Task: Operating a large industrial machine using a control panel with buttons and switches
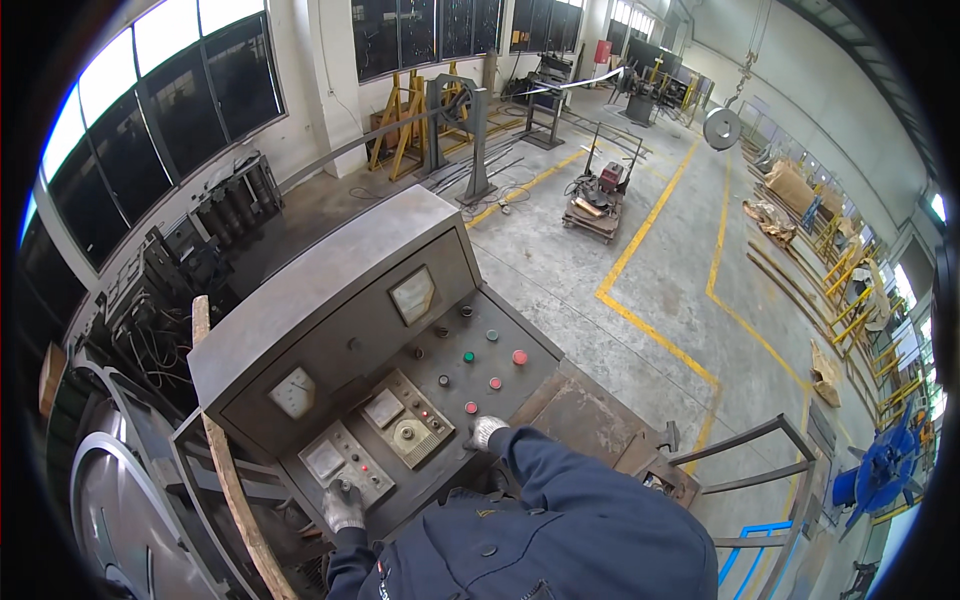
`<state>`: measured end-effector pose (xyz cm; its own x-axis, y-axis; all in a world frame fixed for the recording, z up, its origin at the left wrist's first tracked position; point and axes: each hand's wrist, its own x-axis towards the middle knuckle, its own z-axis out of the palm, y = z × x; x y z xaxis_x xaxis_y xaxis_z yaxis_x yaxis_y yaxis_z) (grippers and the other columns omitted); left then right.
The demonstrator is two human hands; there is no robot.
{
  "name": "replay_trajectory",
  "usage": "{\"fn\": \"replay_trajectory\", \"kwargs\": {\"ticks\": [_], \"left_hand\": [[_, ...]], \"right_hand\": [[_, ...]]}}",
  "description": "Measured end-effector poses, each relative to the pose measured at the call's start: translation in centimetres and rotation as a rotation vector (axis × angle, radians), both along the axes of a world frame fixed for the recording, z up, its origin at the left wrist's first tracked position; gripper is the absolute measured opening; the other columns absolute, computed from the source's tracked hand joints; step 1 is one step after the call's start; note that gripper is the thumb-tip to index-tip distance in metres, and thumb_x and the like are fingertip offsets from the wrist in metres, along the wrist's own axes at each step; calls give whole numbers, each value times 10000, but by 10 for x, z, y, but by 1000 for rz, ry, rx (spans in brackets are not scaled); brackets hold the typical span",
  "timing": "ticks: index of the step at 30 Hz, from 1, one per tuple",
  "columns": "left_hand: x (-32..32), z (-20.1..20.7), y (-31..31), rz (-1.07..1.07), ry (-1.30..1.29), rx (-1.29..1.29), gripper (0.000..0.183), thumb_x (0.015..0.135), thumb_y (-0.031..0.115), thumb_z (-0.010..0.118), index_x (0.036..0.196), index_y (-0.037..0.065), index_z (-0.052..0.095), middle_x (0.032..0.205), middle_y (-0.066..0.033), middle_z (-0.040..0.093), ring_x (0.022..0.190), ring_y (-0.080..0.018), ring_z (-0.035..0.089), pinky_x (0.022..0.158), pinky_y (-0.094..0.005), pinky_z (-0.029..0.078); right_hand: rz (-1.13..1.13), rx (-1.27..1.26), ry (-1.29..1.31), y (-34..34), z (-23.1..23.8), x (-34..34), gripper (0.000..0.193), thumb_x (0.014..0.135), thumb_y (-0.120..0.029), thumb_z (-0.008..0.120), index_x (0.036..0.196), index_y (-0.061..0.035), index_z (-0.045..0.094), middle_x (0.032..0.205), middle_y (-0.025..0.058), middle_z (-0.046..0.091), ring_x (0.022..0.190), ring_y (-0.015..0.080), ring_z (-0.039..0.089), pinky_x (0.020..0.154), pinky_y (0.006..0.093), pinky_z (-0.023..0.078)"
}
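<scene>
A grey metal control console [330, 270] stands in front of me. My left hand [342, 508], in a pale work glove, has its fingertips closed round a small dark knob [347, 487] on the left control module [340, 462]. My right hand [486, 433], gloved too, rests on the panel just below a red push button [471, 408]. Its fingers are partly hidden, so their grip is unclear. Between the hands lies a second control module [408, 420] with a large round dial. Green, red and black buttons dot the panel. Two gauges [292, 393] sit in the upright face.
A wooden strip [235, 490] and a large metal drum [130, 500] are at my left. Metal railings [745, 450] stand at my right. Yellow floor lines [650, 335] run past a cart [598, 205]. Farther off, a steel coil [722, 129] hangs from a hoist hook.
</scene>
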<state>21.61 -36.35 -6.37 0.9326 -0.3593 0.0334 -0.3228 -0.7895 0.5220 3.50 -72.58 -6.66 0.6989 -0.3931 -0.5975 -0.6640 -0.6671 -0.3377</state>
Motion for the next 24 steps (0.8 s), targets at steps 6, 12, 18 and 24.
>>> {"fn": "replay_trajectory", "kwargs": {"ticks": [6, 12, 18, 24], "left_hand": [[4, -3, 0, 11, 54, 36, 386, 842, 245, 743, 1181, 90, 645, 1128, -226, 679, 1102, -420, 634, 979, -507, 500], [4, -8, 2, 8, 31, 10, 388, 832, 244, 752, 1172, 88, 649, 1115, -223, 684, 1093, -419, 638, 975, -506, 501], [2, -4, -1, 10, 12, 21, 383, 830, 229, 758, 1170, 90, 649, 1105, -216, 684, 1079, -414, 642, 958, -503, 507], [-3, 7, -2, 19, 31, 10, 334, 837, 225, 750, 1135, 102, 663, 1076, -217, 681, 1057, -415, 644, 926, -507, 511]], "right_hand": [[-9, -4, -18, 1, 0, -2, 486, 857, -459, 728, 1122, -53, 766, 1185, 199, 725, 1124, 357, 690, 980, 466, 542], [-33, 9, -14, 2, 2, -2, 493, 856, -465, 728, 1129, -56, 765, 1194, 198, 723, 1129, 354, 690, 982, 465, 542], [-30, -8, -37, 0, -8, -4, 492, 845, -474, 725, 1103, -57, 767, 1168, 206, 724, 1112, 361, 690, 968, 471, 541], [-31, -20, -73, 1, -16, -3, 497, 823, -495, 719, 1030, -46, 771, 1094, 220, 733, 1066, 377, 694, 941, 479, 541]]}}
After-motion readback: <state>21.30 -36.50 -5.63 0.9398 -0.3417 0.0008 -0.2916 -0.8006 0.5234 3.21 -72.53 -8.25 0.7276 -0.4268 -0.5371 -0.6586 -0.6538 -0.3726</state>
